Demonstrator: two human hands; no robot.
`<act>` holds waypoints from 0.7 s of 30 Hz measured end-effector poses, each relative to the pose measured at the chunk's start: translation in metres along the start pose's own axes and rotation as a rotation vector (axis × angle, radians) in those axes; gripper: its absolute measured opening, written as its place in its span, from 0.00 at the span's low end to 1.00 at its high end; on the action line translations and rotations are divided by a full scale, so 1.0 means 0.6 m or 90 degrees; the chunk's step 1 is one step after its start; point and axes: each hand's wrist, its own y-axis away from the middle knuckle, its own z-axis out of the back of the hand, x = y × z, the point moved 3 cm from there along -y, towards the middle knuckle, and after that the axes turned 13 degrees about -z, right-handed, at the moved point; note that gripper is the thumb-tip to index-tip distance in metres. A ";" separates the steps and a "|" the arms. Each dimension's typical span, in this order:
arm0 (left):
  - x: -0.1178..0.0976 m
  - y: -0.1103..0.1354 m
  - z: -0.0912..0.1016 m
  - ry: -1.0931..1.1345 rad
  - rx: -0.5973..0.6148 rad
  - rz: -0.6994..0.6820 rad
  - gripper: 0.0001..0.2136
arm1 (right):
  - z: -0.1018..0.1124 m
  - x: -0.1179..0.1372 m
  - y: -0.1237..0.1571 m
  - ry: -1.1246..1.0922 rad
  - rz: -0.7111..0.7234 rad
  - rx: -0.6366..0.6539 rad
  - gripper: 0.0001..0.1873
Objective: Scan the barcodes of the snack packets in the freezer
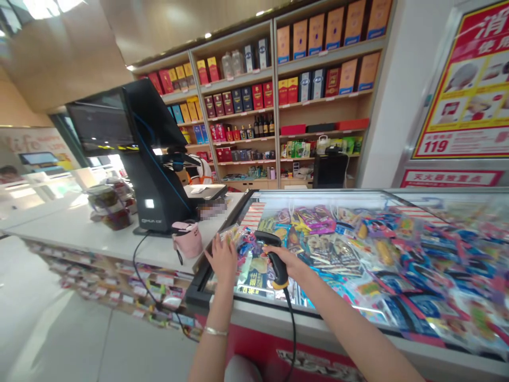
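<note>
My left hand (223, 258) is at the near left corner of the glass-topped freezer (194, 294), its fingers on a clear plastic package (231, 232). The package's contents are hard to make out. My right hand (287, 261) is wrapped round the handle of a black barcode scanner (279, 271) with yellow trim. Its head (267, 238) points left, toward the package and a small purple and red wrapped item (248, 242). From the scanner's base a black cable (293, 329) hangs over the freezer's front edge.
Colourful frozen packs (334, 252) lie under the glass. To the left, a white counter (99, 239) bears a black checkout terminal (155, 175), a pink cup holder (188, 240) and stacked jars (109, 207). Shelves (246, 114) of boxes line the back wall. Another person (201, 171) is partly visible behind the terminal.
</note>
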 end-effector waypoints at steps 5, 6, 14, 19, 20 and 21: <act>0.005 0.002 0.005 0.047 0.047 0.029 0.21 | 0.004 -0.008 -0.003 -0.025 -0.045 -0.008 0.07; 0.007 0.001 0.007 0.052 0.048 0.033 0.21 | 0.004 -0.008 -0.002 -0.024 -0.047 -0.012 0.07; 0.016 0.002 0.001 0.053 0.052 0.026 0.22 | 0.002 -0.012 -0.003 -0.013 -0.025 -0.005 0.06; 0.022 0.003 -0.006 0.048 0.033 0.018 0.21 | 0.003 -0.012 -0.005 -0.009 -0.022 -0.010 0.05; 0.023 0.003 -0.006 0.045 0.032 0.021 0.21 | 0.002 -0.011 -0.003 -0.007 -0.020 -0.007 0.06; 0.024 0.003 -0.005 0.042 0.032 0.024 0.21 | 0.002 -0.010 0.000 0.003 -0.016 -0.001 0.06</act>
